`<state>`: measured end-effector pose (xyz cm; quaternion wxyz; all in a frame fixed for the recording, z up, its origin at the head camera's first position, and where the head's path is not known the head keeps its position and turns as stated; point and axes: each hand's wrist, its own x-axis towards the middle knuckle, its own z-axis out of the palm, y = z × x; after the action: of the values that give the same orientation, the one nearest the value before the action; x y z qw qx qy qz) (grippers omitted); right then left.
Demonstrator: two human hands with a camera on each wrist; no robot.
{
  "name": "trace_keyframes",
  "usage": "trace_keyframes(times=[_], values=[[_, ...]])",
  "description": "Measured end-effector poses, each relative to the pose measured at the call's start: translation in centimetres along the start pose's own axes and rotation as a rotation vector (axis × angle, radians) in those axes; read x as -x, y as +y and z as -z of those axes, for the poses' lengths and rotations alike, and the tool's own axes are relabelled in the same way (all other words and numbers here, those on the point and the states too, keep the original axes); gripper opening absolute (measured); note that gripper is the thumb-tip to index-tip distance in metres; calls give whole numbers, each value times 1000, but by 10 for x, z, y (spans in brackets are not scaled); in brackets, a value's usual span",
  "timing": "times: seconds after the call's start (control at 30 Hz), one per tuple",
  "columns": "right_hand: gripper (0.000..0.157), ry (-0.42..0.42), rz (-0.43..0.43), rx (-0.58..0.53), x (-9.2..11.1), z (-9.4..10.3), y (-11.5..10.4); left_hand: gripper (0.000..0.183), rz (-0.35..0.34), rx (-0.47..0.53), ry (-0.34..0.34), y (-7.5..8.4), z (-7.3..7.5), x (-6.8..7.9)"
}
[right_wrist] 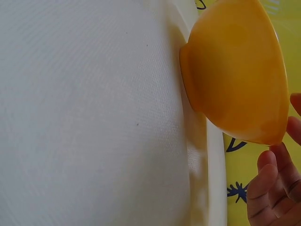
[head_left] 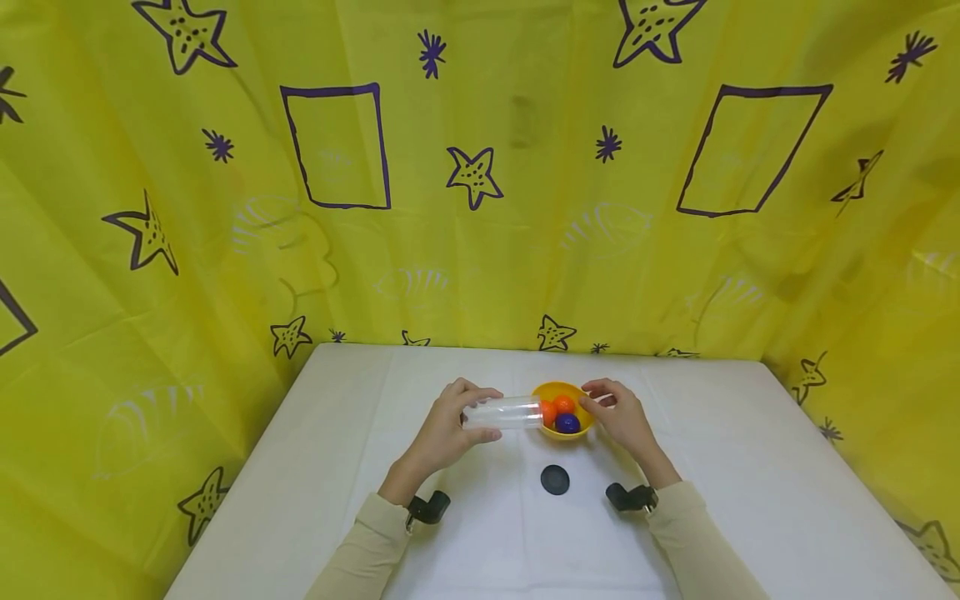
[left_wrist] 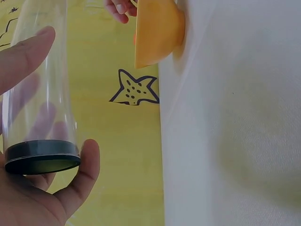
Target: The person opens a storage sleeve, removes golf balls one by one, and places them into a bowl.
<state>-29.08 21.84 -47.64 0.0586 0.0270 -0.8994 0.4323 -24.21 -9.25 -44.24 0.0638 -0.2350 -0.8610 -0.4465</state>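
Note:
My left hand [head_left: 442, 421] grips a clear plastic tube [head_left: 506, 412] around its left part. The tube lies nearly level, its right end over the left rim of a yellow bowl [head_left: 551, 388]. In the left wrist view a black cap [left_wrist: 42, 149] closes the tube's near end, and the visible length holds nothing. Two orange balls [head_left: 564, 405] and a dark blue ball [head_left: 567, 423] show at the bowl; the left orange one is right at the tube's mouth. My right hand [head_left: 621, 417] touches the bowl's right rim with loosely bent fingers, fingertips at the edge [right_wrist: 277, 181].
A round black lid [head_left: 555, 480] lies flat on the white table [head_left: 480, 517], in front of the bowl and between the forearms. Behind the table hangs a yellow curtain [head_left: 480, 250] with drawn stars. Each wrist wears a small black camera [head_left: 429, 507].

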Motion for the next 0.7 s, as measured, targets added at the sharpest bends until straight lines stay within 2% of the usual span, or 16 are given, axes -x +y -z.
trace_keyframes(times=[0.27,0.43,0.7], values=[[33,22,13,-3,10,4,5,52,-2,-15,-15,-3,0,0],[31,36,28,-29,19,6,3,53,8,25,-43,-4,-1,1],[24,32,43,-21,32,6,-3,55,75,68,-98,-7,-5,1]])
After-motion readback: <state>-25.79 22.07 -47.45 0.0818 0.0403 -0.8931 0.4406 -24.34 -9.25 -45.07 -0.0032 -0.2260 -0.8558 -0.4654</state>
